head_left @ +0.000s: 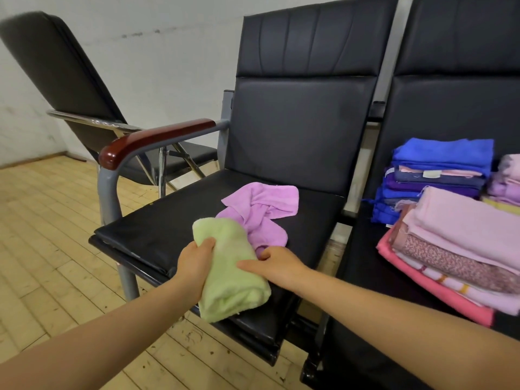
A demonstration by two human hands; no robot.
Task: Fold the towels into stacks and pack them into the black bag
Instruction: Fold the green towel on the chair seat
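Two bare hands meet on a folded green towel (229, 270) at the front edge of a black chair seat (157, 232). Left hand (194, 263): fingers curled round the towel's left edge, thumb on top, gripping it. Right hand (277, 264): thumb laid across the towel's upper face, fingers bent down at its right side where the green cloth meets a purple one; whether they pinch the green towel or the purple cloth cannot be told. The towel's near end overhangs the seat edge, below and between the two wrists.

Just beyond the right hand's knuckles, touching the far end of the green towel, a purple towel (260, 211) lies crumpled and unfolded on the same seat.

Right of the right forearm, on the neighbouring seat, a stack of folded pink cloths (455, 249) sits nearest; behind it stands a taller stack of blue and violet cloths (439, 170), and a lilac pile (506, 178) shows at the frame edge.

Beyond the left hand, a wooden armrest (152, 139) borders the seat. Farther left, a reclined black chair (64, 77) stands on pale wooden flooring (50, 220) against a white wall (157, 52).
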